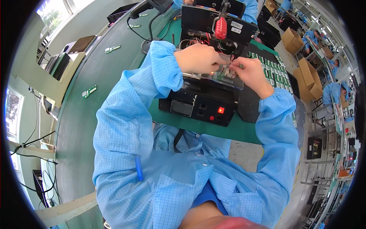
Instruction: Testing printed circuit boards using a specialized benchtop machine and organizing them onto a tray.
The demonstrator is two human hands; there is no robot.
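Note:
Over a black test fixture (pixel 206 95), both my hands meet at a transparent plate (pixel 237 84) with small parts and thin wires around it. My left hand (pixel 199 58) is closed, fingers curled, its index finger reaching toward the right fingertips; whatever it holds is hidden. The thumb and fingers of my right hand (pixel 249 72) are pinched together at the plate's right side, on something too small to make out. Above them hangs a red-handled toggle clamp (pixel 221 28). The fixture's front has a small display (pixel 182 108), a lit red switch (pixel 221 110) and a red button (pixel 211 118).
Rows of green circuit boards (pixel 272 72) lie on a dark tray to the right. Loose boards (pixel 89 92) are scattered on the green table (pixel 82 126) at left. A black stand with a cable (pixel 146 45) is behind my left arm. Cardboard boxes (pixel 308 78) and co-workers are farther right.

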